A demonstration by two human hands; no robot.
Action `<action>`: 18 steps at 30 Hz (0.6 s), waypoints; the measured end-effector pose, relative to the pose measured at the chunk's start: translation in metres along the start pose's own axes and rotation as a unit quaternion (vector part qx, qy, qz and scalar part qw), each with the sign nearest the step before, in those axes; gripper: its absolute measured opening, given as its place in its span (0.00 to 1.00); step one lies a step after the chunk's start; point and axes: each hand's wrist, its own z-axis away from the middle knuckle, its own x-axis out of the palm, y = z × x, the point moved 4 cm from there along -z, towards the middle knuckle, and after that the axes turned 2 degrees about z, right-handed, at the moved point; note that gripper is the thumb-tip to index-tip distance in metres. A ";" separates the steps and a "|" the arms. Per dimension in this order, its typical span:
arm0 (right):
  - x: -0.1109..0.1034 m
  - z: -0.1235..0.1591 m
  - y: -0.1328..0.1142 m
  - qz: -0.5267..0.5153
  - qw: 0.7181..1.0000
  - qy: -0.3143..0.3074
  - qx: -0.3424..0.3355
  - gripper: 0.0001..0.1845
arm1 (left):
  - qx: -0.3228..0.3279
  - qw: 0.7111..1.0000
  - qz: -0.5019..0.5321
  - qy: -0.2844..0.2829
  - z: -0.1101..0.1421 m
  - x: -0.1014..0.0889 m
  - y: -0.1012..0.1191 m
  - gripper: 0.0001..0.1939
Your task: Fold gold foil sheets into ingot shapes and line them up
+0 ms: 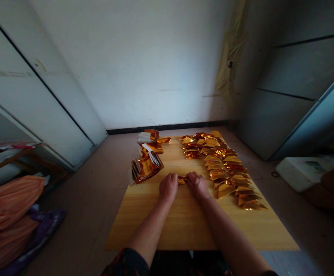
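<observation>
A: Where are the hands?
B: Over the middle of the wooden table (181, 226), close together. The left hand (168, 187) and the right hand (198, 184) face each other across a small gold foil piece (182, 179).
A: What are the fingers doing?
B: Both sets are curled in narrow, each gripping one end of that piece. Its shiny middle shows in the gap; I can't tell how the fingertips are placed, as the knuckles hide them.
A: And around them?
B: Beyond the left hand, near the table's left edge, sits a pile of gold foil sheets (148, 168), some with pale sides turned up. Behind it is a grey-and-gold bundle (148, 136), with a single folded foil boat (163, 140) just beside it. To the right of the right hand, many folded gold foil shapes (228, 168) overlap in rows, running down the table's right side.
A: Off the table?
B: An orange bag (11, 203) on the left, and a white box (299, 174) on the floor to the right.
</observation>
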 end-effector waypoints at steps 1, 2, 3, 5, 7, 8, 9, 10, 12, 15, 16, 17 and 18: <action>0.000 0.000 0.000 0.003 1.000 -0.003 0.002 0.09 | 0.000 1.000 0.006 -0.002 0.000 0.001 -0.001 0.11; 0.001 0.000 0.000 0.007 1.000 -0.005 0.004 0.09 | 0.000 1.000 0.011 -0.004 0.001 0.001 -0.001 0.11; 0.001 0.000 0.000 0.010 1.000 -0.005 0.005 0.09 | 0.003 1.000 0.015 -0.006 0.001 0.002 -0.002 0.11; 0.002 0.000 0.001 0.017 1.000 0.001 0.007 0.09 | 0.012 1.000 0.025 -0.008 0.002 0.003 -0.002 0.11; 0.003 0.000 0.001 0.022 1.000 0.009 0.008 0.09 | 0.021 0.999 0.035 -0.006 0.002 0.003 -0.002 0.11; 0.003 0.000 0.001 0.023 1.000 0.012 0.009 0.09 | 0.024 0.999 0.038 -0.004 0.002 0.003 -0.002 0.12; 0.003 0.000 0.002 0.025 1.000 0.012 0.010 0.08 | 0.026 0.999 0.041 -0.001 0.002 0.003 -0.002 0.12; 0.003 0.000 0.001 0.026 1.000 0.011 0.011 0.08 | 0.028 0.999 0.043 0.002 0.002 0.002 -0.002 0.12; 0.002 0.000 0.000 0.027 0.999 0.004 0.016 0.08 | 0.033 0.998 0.044 0.005 0.002 0.002 -0.002 0.12; -0.001 -0.001 -0.002 0.029 0.999 -0.005 0.029 0.08 | 0.036 0.998 0.047 0.002 0.002 0.001 -0.001 0.12; -0.002 -0.001 -0.004 0.030 0.999 -0.007 0.033 0.08 | 0.036 0.998 0.049 0.001 0.002 0.001 -0.001 0.12; -0.003 -0.001 -0.005 0.032 0.999 -0.009 0.038 0.08 | 0.036 0.998 0.052 0.001 0.001 0.000 -0.001 0.12; -0.004 -0.002 -0.006 0.034 0.998 -0.010 0.042 0.08 | 0.035 0.998 0.054 0.001 0.001 0.000 -0.001 0.12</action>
